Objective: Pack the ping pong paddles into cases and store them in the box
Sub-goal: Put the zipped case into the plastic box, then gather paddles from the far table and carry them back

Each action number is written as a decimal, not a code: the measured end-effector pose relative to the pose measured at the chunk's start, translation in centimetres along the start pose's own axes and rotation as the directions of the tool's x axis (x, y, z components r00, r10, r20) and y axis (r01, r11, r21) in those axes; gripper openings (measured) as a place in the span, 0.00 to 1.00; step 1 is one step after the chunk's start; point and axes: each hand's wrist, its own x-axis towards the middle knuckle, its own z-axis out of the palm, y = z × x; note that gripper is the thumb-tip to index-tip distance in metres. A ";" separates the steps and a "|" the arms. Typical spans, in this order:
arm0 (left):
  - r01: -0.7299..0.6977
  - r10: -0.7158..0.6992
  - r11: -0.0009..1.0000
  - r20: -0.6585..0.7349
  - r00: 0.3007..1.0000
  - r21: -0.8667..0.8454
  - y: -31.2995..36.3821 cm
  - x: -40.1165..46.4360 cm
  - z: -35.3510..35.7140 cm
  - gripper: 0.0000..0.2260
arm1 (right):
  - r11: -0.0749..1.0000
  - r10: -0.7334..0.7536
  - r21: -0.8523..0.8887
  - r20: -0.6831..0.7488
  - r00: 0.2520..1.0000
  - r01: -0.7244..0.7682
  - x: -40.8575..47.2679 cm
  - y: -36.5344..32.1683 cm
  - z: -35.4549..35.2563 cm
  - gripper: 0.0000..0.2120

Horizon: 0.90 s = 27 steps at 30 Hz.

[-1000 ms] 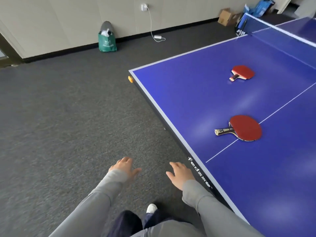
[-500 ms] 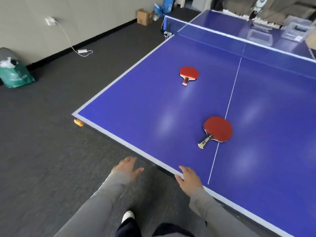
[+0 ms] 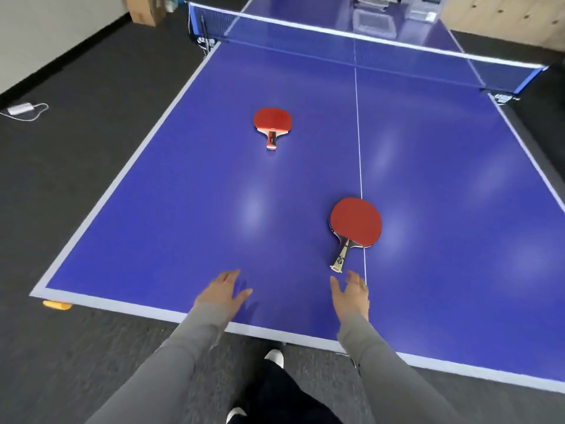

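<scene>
Across the middle of the frame stretches a blue worktop (image 3: 183, 185), a ping pong surface edged in white with a thin white line running up its centre to the net (image 3: 367, 47) strung across the upper part of the frame. Two red paddles lie flat on it, well apart: the far paddle (image 3: 272, 121) sits left of the centre line with its handle pointing toward the lower edge of the frame, and the near paddle (image 3: 355, 223) rests against the centre line, its handle angled down and slightly left. Just below that handle's end hovers the right hand (image 3: 351, 293), fingers spread and loosely extended, holding nothing. The left hand (image 3: 223, 290) hangs over the near edge of the worktop at lower centre, fingers likewise relaxed and empty. Both arms wear grey sleeves. Dark grey carpet (image 3: 76, 194) covers the floor on the left, where a white power adapter (image 3: 20, 108) with its cable lies near the wall. A cardboard box (image 3: 143, 10) stands at the upper left, and clear containers, blurred, sit beyond the net at the top.
</scene>
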 end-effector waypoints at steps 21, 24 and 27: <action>0.027 -0.037 0.975 -0.041 0.998 -0.219 1.7 17.9 -3.2 0.25 | 0.914 0.372 0.281 -0.295 0.880 -0.292 10.0 -2.8 6.2 0.16; 0.018 -0.037 0.954 -0.058 0.998 -0.301 3.2 21.2 -4.6 0.23 | 0.875 0.418 0.379 -0.275 0.866 -0.302 10.4 -3.5 5.8 0.15; -0.015 -0.034 0.922 -0.120 0.992 -0.386 5.1 24.7 -6.1 0.21 | 0.843 0.445 0.452 -0.283 0.850 -0.291 11.5 -4.9 5.3 0.14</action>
